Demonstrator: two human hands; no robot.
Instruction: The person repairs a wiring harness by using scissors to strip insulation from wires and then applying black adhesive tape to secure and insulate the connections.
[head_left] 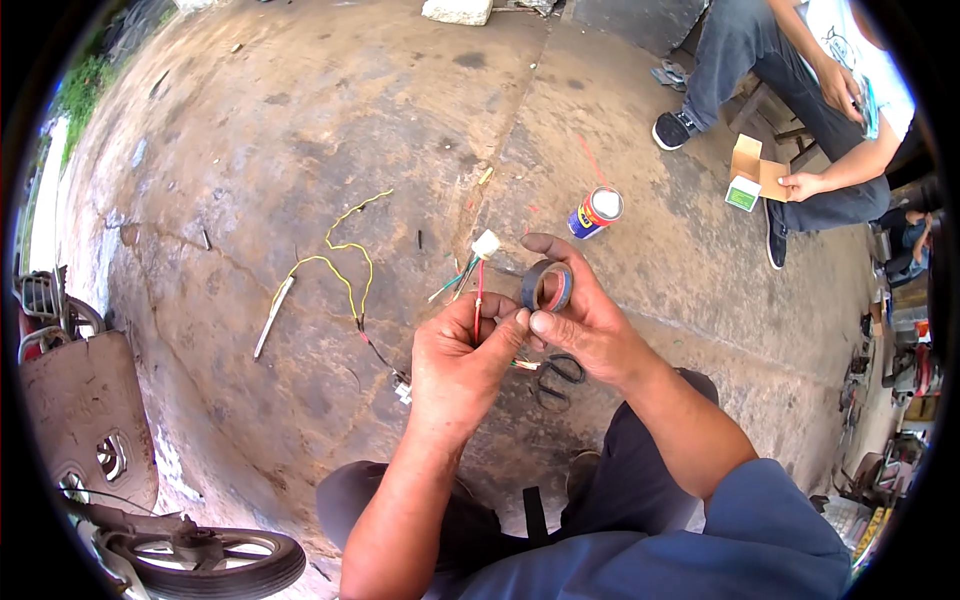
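Observation:
My left hand (452, 362) is closed, pinching a red wire (480, 288) between thumb and fingers. That wire rises to a white plug connector (486, 245), from which green and other thin wires also hang. In my right hand (598, 335) is a roll of black electrical tape (531, 288), held upright on the fingers. Both thumbs almost meet below the roll; whether a strip of tape lies between them is too small to tell. Light-coloured wire ends (525, 365) stick out beneath my hands. Just below these, black-handled scissors (551, 390) rest on the floor.
A yellow wire (370, 270), a thin metal strip (273, 318) and a small white connector (403, 391) lie at left. Beyond my right hand stands a spray can (590, 215). A seated person at right holds an opened box (743, 190). A wheel (205, 562) is lower left.

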